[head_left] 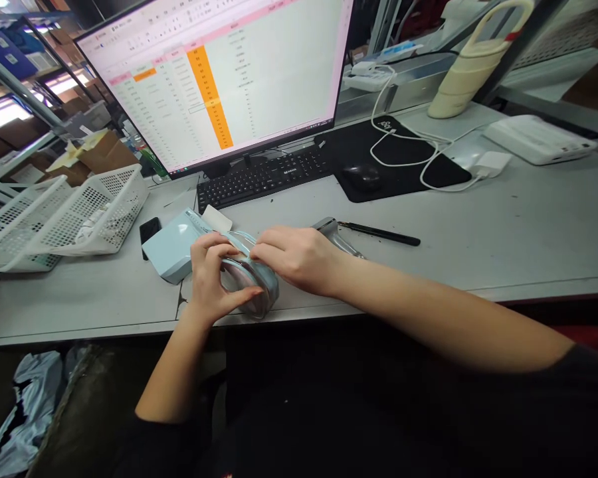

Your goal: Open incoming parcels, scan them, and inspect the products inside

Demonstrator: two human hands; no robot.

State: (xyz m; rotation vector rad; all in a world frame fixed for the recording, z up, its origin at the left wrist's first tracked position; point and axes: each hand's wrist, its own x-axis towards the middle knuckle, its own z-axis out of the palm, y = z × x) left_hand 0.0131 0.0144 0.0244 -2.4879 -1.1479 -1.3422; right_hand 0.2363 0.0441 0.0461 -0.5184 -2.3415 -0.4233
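Both hands meet over a small rounded parcel [252, 282] wrapped in shiny grey-blue plastic near the front edge of the grey table [528, 232]. My left hand [212, 275] curls round its left side, thumb under and fingers on top. My right hand [296, 255] presses down on its top right, fingers closed on the wrapping. A pale blue box-shaped device [172, 249] lies just behind the parcel, with a white label [216, 218] sticking up from it.
A monitor [219, 73] with a spreadsheet and a black keyboard [264, 176] stand behind. White mesh baskets [64, 212] sit left. A mouse [361, 176] on a black mat, white cables, a black pen [381, 234] and a grey handheld tool [336, 234] lie right.
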